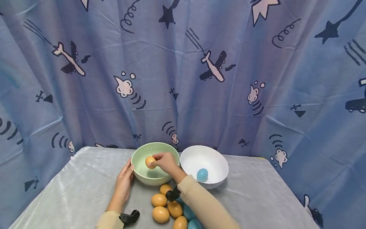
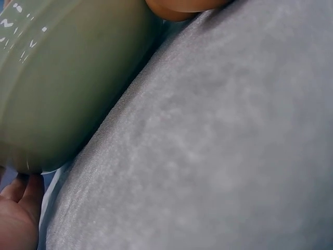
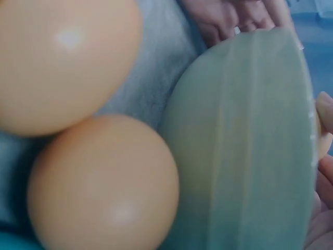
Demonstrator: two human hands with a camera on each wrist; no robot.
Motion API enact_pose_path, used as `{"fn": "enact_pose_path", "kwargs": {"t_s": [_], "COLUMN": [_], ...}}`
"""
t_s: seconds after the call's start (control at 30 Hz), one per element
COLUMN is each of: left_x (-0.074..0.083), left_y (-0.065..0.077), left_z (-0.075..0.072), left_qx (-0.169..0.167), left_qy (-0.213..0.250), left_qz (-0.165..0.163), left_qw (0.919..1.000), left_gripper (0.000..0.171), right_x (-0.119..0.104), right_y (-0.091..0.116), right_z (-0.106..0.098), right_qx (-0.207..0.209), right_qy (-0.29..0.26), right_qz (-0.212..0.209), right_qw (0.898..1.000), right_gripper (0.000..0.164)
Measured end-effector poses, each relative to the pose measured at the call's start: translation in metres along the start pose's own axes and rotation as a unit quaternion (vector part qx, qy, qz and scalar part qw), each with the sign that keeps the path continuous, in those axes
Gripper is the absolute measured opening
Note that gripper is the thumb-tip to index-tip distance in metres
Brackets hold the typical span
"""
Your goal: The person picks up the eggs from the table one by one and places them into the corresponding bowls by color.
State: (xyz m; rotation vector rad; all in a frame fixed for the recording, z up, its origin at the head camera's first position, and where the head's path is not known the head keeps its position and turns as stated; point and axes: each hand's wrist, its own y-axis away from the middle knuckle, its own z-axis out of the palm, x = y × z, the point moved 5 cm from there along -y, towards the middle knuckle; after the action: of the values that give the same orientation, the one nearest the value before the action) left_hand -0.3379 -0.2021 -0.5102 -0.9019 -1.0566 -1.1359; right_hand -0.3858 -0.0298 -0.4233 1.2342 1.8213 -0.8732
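Note:
My right hand (image 1: 166, 163) pinches an orange-brown egg (image 1: 150, 162) between thumb and fingers, over the inside of the light green bowl (image 1: 155, 182). Against that bowl's left outer side my left hand (image 1: 123, 183) rests, its fingers extended along the wall near the rim. In the left wrist view a few fingertips touch the glossy green wall (image 2: 78, 78). The right wrist view shows the pinching hand partly hidden behind the bowl's rim (image 3: 307, 130).
To the right stands a white bowl (image 1: 218, 171) with one blue egg (image 1: 202, 175) in it. Several orange-brown eggs (image 1: 160, 214) and blue eggs (image 1: 188, 211) lie on the grey cloth-covered table (image 1: 257, 197) before the bowls. A patterned blue curtain (image 1: 183, 79) hangs behind.

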Motion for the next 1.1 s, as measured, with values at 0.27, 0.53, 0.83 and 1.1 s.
{"fn": "enact_pose_path", "kwargs": {"t_s": [0.27,0.53,0.83,1.1], "left_x": [-0.002,-0.001,0.000,0.000], "left_y": [0.004,0.003,0.002,0.000], "left_z": [0.001,-0.001,-0.001,-0.001], "left_qx": [-0.001,0.001,0.003,0.004], "left_qy": [-0.003,-0.005,-0.003,-0.005], "left_qz": [-0.008,-0.009,-0.014,-0.016], "left_qw": [1.0000,1.0000,0.9999,0.9999], "left_gripper": [0.060,0.061,0.060,0.062], "right_x": [0.010,0.014,0.014,0.015], "right_y": [-0.007,-0.008,-0.011,-0.011], "right_z": [0.010,0.016,0.020,0.021], "right_qx": [-0.011,-0.025,-0.043,-0.047], "right_qy": [0.035,0.061,0.089,0.120], "right_qz": [-0.010,-0.012,-0.008,-0.007], "right_qw": [0.999,0.998,0.995,0.992], "right_gripper": [0.035,0.034,0.038,0.038]}}
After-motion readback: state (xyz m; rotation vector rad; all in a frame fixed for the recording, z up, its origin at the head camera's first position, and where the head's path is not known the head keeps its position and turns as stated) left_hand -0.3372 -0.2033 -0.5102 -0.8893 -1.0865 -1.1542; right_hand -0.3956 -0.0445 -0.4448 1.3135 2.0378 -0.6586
